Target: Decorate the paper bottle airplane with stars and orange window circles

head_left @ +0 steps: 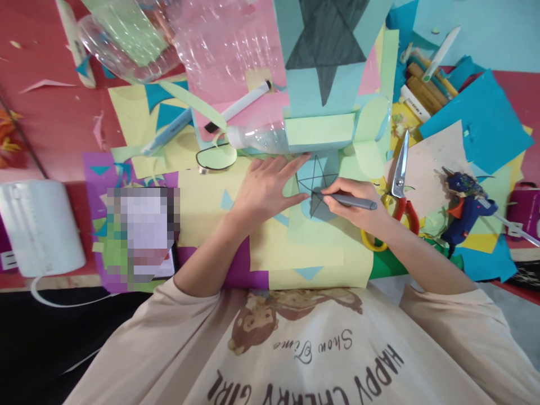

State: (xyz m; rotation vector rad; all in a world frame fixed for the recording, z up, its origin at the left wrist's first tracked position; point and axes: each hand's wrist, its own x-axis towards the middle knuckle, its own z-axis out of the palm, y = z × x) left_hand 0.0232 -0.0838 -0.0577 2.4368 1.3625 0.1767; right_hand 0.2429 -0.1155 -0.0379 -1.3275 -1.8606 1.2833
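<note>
My left hand point(265, 188) lies flat, fingers stretched out, pressing down a light green paper point(304, 225) with a light blue piece on it. A star outline point(315, 183) is drawn on that blue piece. My right hand point(352, 205) is closed round a grey marker point(352, 201), whose tip touches the star's lower left part. A plastic bottle point(261, 138) wrapped with a green paper strip point(319, 130) lies just beyond my fingers.
Red-handled scissors point(399, 180) and a blue glue gun point(464, 205) lie to the right. Two marker pens point(240, 107) rest on pink and yellow sheets. A big dark star on teal paper point(324, 39) is at the top. A white roll point(37, 225) stands left. Paper scraps lie everywhere.
</note>
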